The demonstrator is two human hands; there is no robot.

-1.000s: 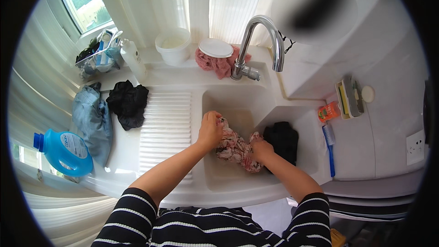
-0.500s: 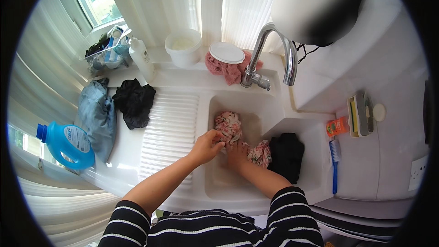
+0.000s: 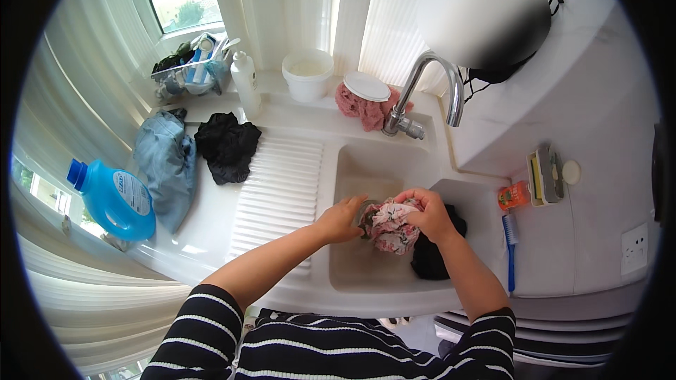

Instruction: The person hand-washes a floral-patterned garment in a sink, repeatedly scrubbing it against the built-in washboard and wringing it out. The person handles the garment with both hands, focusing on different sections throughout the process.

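Currently pinching bunched pink floral fabric (image 3: 393, 231) with right hand (image 3: 431, 217), beside an open left hand (image 3: 341, 220); could drop it onto black garment (image 3: 429, 259) if gripped loosely.

floral cloth (image 3: 391, 232): partly hidden by right grip (image 3: 431, 218) | upper-right oval (image 3: 486, 17): blurred

A head-worn fisheye looks down on the nearby sink (image 3: 355, 271).

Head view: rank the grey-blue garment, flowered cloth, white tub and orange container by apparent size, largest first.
1. Grey-blue garment
2. Flowered cloth and white tub: too alike to rank
3. Orange container
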